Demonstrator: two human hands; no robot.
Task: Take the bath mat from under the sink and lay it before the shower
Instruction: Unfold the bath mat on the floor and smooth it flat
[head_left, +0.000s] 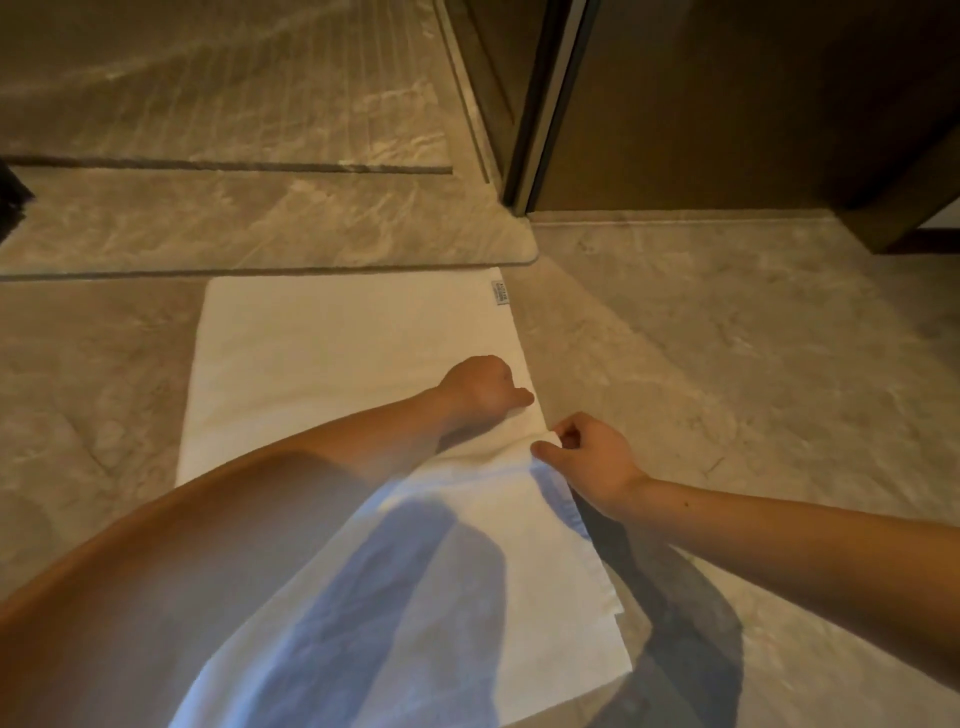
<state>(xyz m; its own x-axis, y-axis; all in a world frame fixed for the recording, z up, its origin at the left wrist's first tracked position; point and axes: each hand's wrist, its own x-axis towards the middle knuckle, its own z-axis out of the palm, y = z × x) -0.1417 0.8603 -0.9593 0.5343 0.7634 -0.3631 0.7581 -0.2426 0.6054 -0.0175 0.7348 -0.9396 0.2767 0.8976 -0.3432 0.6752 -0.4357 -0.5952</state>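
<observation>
Head view: white bath mat (332, 343) lies spread on the marble floor (727, 338), far edge against the shower threshold (260, 244). Right hand (587, 457) fingers pinch its right edge; left hand (480, 387) presses there, fingers curled.

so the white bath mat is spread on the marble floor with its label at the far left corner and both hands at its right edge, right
Not quite: the label sits at the far right corner of the white bath mat, not the far left. The rest holds. In the head view the mat lies on the marble floor, with the left hand and right hand at its right edge.
</observation>
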